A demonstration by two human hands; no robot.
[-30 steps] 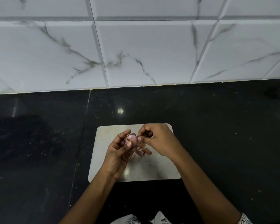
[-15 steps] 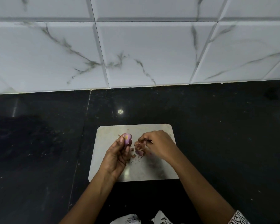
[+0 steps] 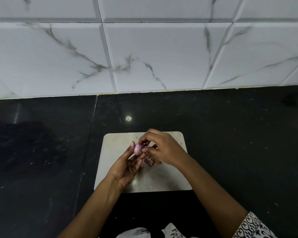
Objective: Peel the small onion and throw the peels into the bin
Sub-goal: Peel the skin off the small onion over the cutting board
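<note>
Blk counter [image 3: 230,134], L hand [image 3: 126,167] holds onion [image 3: 138,148], R hand [image 3: 165,150] pinching

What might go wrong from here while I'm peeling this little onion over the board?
The onion is held only by fingertips of the left hand while the right hand picks at it, so it may slip and drop. Loose peels lie on the board under the hands and could scatter onto the dark counter.

A pale board [image 3: 170,179] with round corners is laid flat on a black counter [image 3: 230,134]. A small bright spot of light [image 3: 128,118] is seen on the counter, just behind the board. White tiles [image 3: 162,54] with grey lines are set on the wall behind.
</note>
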